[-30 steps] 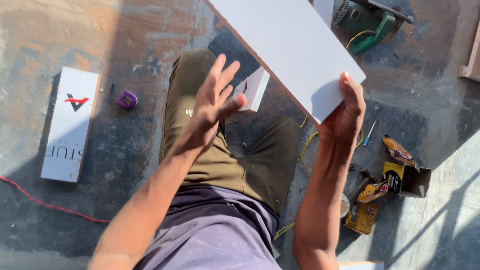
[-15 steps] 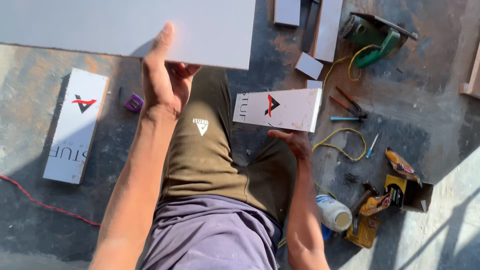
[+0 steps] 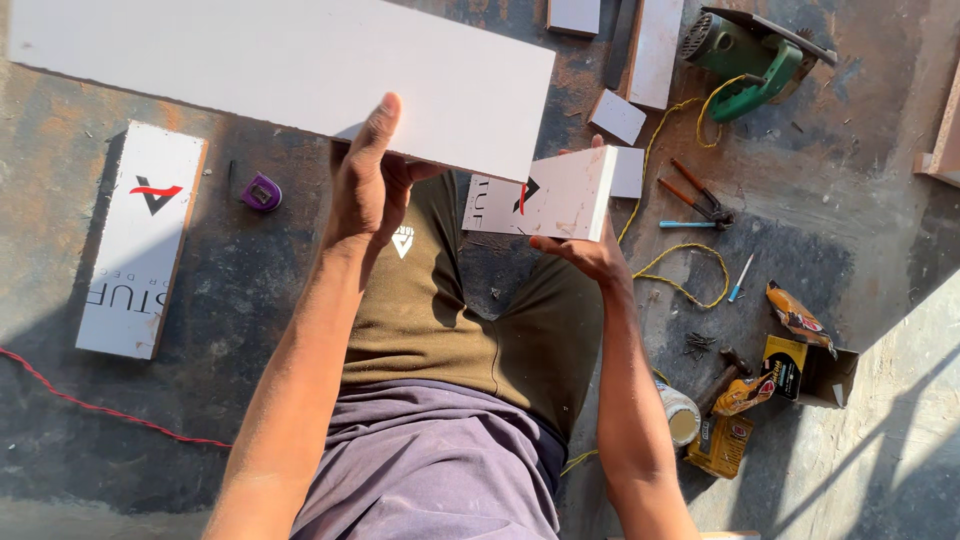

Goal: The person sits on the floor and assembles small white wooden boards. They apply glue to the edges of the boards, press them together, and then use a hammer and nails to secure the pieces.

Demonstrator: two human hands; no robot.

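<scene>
Small panel [image 3: 545,195] newly lifted, near pliers [image 3: 697,197]

Yellow-orange carton [image 3: 800,368] (open); pouches [image 3: 797,317] beside

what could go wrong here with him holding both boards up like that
The left hand holds the long white board by one edge only, far off its middle, so it may tip or slip from the grip. The right hand props the smaller white panel from below; it could slide onto the legs. Pliers, loose nails and a yellow cord lie close on the floor, easy to strike or snag.
</scene>
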